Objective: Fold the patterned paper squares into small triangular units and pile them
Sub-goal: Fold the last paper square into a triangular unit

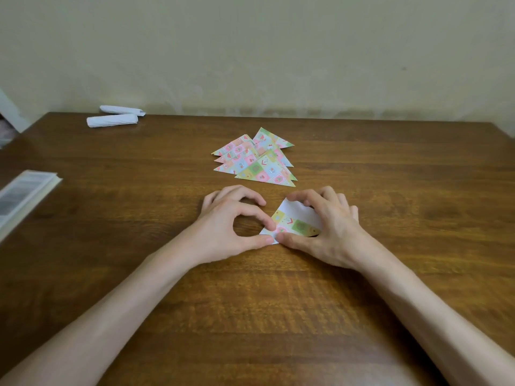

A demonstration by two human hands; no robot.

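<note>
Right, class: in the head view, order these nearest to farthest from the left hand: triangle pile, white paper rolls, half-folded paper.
1. The half-folded paper, pinched in the left hand.
2. The triangle pile, just beyond.
3. The white paper rolls, far back left.

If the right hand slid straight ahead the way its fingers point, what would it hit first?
Most likely the pile of folded triangles just beyond the right hand, slightly left, though depth is unclear.

The brown wooden surface bears a pile of patterned triangles toward its far edge, a half-folded paper nearer its middle, two white rolls by the far-left corner, and a flat packet at the left edge.
</note>
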